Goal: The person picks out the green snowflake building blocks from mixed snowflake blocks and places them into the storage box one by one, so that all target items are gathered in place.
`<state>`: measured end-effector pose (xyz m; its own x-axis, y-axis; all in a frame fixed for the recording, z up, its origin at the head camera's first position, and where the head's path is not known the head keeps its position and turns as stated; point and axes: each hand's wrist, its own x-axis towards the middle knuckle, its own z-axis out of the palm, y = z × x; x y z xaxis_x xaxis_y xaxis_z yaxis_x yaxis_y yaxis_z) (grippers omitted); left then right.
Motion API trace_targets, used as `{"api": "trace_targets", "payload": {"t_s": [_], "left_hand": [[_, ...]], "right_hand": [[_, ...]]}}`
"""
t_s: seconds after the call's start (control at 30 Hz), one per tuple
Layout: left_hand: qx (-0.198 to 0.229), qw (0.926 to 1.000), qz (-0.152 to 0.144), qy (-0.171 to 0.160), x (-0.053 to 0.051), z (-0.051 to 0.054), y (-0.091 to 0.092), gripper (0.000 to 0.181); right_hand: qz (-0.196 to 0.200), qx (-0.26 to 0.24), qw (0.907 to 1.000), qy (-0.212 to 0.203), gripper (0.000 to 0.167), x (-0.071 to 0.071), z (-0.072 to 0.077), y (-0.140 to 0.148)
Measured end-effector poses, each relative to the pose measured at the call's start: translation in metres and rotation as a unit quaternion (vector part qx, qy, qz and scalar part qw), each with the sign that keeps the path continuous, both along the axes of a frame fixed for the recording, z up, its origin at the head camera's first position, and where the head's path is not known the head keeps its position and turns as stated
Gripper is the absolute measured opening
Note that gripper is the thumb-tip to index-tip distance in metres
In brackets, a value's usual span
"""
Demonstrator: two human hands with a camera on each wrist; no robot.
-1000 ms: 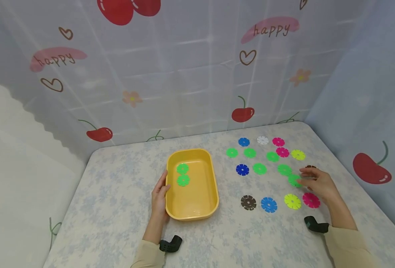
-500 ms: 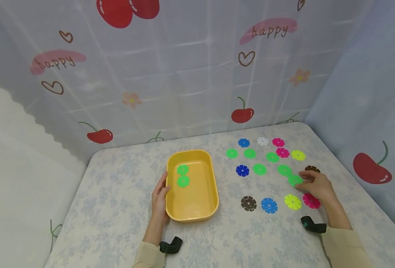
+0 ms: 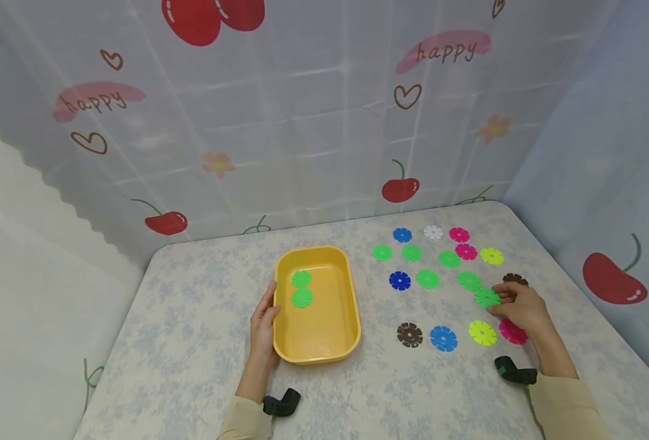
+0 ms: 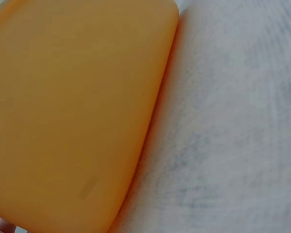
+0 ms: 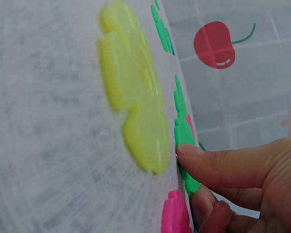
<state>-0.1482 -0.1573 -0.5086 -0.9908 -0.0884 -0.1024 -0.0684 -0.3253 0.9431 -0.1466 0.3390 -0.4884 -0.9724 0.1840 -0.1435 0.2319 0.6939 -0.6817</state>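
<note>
My left hand (image 3: 264, 327) grips the left side of a yellow plastic tray (image 3: 324, 336), thumb at the rim and fingers along the outer wall. Two green notched discs (image 3: 301, 279) lie inside it. In the left wrist view the tray's outer wall (image 4: 77, 107) fills most of the picture. On the right side of the table, my right hand (image 3: 524, 307) pinches the right edge of a green snowflake disc (image 3: 486, 297). The right wrist view has the thumb (image 5: 218, 165) on that disc's edge, with other fingers behind it, partly hidden.
Around the right hand lie a brown disc (image 3: 516, 279), a pink disc (image 3: 513, 332), a yellow disc (image 3: 483, 333) and another green disc (image 3: 469, 281). Several more coloured discs spread toward the tray. A printed curtain (image 3: 302, 122) hangs behind the table (image 3: 192, 318).
My right hand has shifted slightly, its fingers drawing in to the right edge of the green disc, more of which now shows. The left hand and tray have stayed put.
</note>
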Motion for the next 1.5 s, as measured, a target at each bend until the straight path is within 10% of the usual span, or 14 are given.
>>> {"api": "trace_targets", "payload": {"t_s": [0.93, 1.5], "left_hand": [[0.003, 1.0, -0.002, 0.007, 0.0, 0.001, 0.001, 0.055], [0.0, 1.0, -0.003, 0.004, -0.001, -0.001, 0.0, 0.054]], "right_hand": [[-0.061, -0.005, 0.9981, 0.002, 0.033, 0.001, 0.017, -0.009], [0.057, -0.144, 0.9873, 0.035, 0.039, -0.019, 0.052, -0.063]]}}
